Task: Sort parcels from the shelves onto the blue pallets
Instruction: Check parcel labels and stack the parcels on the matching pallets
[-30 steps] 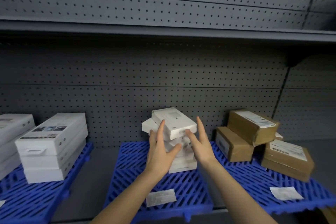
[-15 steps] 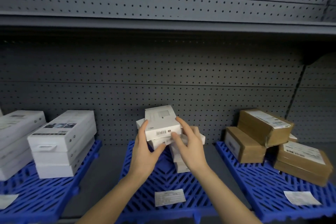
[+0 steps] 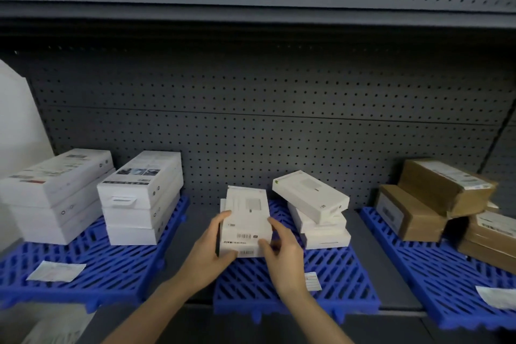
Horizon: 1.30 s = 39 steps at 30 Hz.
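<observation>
Both my hands hold a short stack of small white boxes [image 3: 245, 215] over the left part of the middle blue pallet [image 3: 279, 288]. My left hand [image 3: 208, 251] grips the stack's left side and near corner. My right hand [image 3: 282, 248] grips its right side and front. The top box shows a barcode facing me. To the right on the same pallet stands another pile of small white boxes [image 3: 315, 209], its top box tilted and skewed.
The left blue pallet [image 3: 83, 268] carries two stacks of larger white boxes [image 3: 139, 198] and a paper slip [image 3: 55, 271]. The right blue pallet [image 3: 435, 274] holds brown cardboard parcels [image 3: 435, 193]. Paper slips lie on the middle and right pallets. A grey pegboard wall backs the shelf.
The white boxes have been split: my hands pulled a few off the pile, moved them left and lower. The view has shifted to the left.
</observation>
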{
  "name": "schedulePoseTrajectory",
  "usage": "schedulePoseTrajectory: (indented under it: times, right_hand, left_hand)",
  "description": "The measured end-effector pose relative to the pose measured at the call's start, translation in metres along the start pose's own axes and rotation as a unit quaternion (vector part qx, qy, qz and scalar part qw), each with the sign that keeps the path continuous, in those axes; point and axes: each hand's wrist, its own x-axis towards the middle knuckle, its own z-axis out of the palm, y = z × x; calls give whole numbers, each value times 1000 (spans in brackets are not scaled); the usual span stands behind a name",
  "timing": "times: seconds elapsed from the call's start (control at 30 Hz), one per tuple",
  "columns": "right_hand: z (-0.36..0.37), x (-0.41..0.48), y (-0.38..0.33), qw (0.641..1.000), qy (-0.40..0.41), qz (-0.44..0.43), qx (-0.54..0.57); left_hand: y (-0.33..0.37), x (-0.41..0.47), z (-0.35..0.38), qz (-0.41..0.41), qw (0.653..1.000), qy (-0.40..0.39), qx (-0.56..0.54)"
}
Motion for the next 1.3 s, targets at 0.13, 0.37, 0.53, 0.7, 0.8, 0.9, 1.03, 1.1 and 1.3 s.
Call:
schedulePoseTrajectory:
  times: [0.13,0.37,0.53,0.7,0.8,0.9,1.03,1.1,1.3]
  right_hand:
    - [2,8,2,1000,0,28,6]
    - [1,16,-8,996,-37,68,53]
    - [4,13,-11,993,-65,78,63]
    - [7,16,-19,992,-78,76,56]
    - [10,16,-22,992,-79,78,55]
    - [11,15,-22,993,-64,80,59]
    - [11,11,-18,993,-46,85,68]
    - [12,10,-18,994,-44,80,61]
    - [12,9,-23,994,-49,75,59]
  left_hand:
    - [-5,13,5,-3,1000,-21,10]
    - [0,11,19,21,993,109,31]
    - [-3,4,28,34,991,130,9]
    - [-5,12,27,36,991,129,-9]
    - [-5,14,29,38,992,117,-6]
    - [-7,14,31,38,993,107,10]
    - [-6,10,30,47,993,107,5]
    - [-7,8,30,53,993,107,1]
    - [-10,6,29,44,991,123,-3]
